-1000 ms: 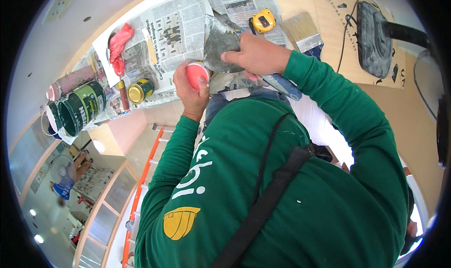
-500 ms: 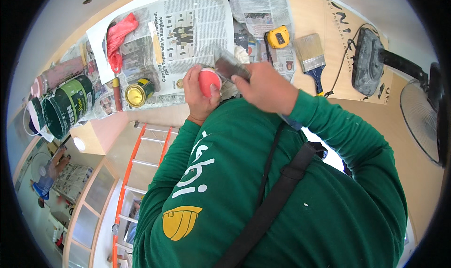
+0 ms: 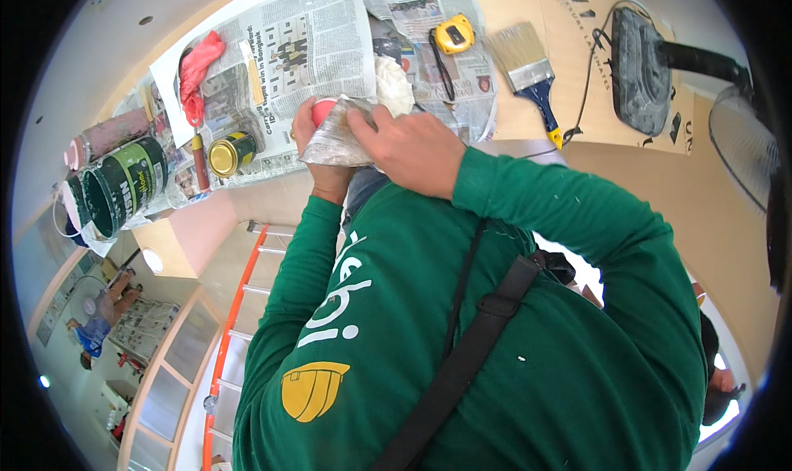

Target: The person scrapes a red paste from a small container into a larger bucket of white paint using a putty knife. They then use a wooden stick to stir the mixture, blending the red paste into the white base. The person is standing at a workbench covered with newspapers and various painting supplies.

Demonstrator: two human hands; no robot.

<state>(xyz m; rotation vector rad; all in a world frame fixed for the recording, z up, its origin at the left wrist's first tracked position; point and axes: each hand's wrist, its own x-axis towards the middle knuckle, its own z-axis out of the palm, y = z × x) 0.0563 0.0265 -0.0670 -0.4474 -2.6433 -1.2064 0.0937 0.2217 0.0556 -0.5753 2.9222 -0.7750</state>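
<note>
My left hand (image 3: 328, 180) is closed around a small round red-pink tub (image 3: 323, 110), mostly hidden behind a blade. A scraper (image 3: 334, 137) with a broad, flared metal blade, smeared grey-brown, lies across the front of the tub. My right hand (image 3: 417, 151) grips the scraper, fingers pressed along its blade; its handle is out of sight. Just beyond my right hand sits a crumpled off-white cloth (image 3: 394, 87). Newspaper sheets (image 3: 322, 30) cover the worktop past both hands.
On the left stand a gold-lidded tin (image 3: 232, 153), a green bucket (image 3: 128, 186) and a paint roller (image 3: 115, 139). A tape measure (image 3: 454, 34) and wide brush (image 3: 528, 67) lie right, before a fan (image 3: 738, 149). An orange ladder (image 3: 235, 306) stands below left; a person (image 3: 97, 322) is farther off.
My right hand has moved left and brought the scraper blade across the tub, covering most of its red face. Both hands sit further left in the picture, and the view has shifted slightly.
</note>
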